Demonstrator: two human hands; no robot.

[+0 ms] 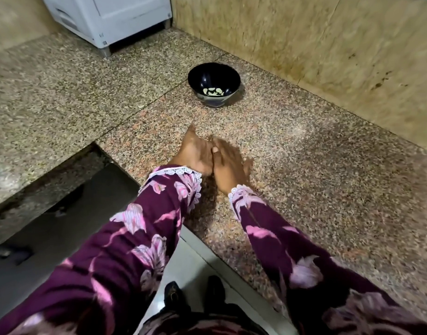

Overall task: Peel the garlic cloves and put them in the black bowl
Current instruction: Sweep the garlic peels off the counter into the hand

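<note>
The left hand (pixel 195 153) and right hand (pixel 228 163) press together, blurred; I cannot tell whether they hold anything. At twelve o'clock on the counter (pixel 316 165), the black bowl (pixel 214 84) holds peeled garlic cloves (pixel 213 91): probably light, firm, slippery, best pinched by their sides.

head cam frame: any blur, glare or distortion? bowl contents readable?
Head view: motion blur smears both hands, left and right, so what they hold is unreadable; wide-angle bending shows along the counter edges; small glare spots inside the bowl; the pale cloves in it are sharp enough to see, not count.
</note>
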